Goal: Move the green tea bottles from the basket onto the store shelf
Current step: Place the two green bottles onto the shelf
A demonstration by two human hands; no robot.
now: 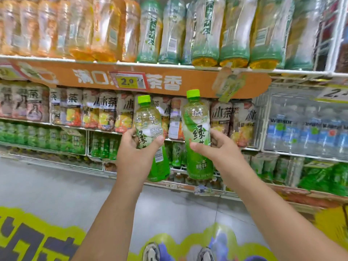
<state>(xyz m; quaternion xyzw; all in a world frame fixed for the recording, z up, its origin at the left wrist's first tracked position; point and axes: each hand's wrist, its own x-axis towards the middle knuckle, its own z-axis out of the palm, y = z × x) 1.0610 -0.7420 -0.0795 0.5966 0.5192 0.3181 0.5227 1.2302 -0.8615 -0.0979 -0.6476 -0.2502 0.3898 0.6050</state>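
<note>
The shelves (pixel 169 65) are blurred, so most stocked labels are hard to read, and no basket is in view. Both arms reach forward and up toward the orange sign (pixel 84 78). The left hand (pixel 138 150) has its fingers clamped round the middle of the left bottle (pixel 150 132), which hides part of the label. The right hand (pixel 214 146) grips the right bottle (pixel 197 136) likewise. Both bottles stand nearly upright just below the sign, green caps up, the left one leaning slightly left.
</note>
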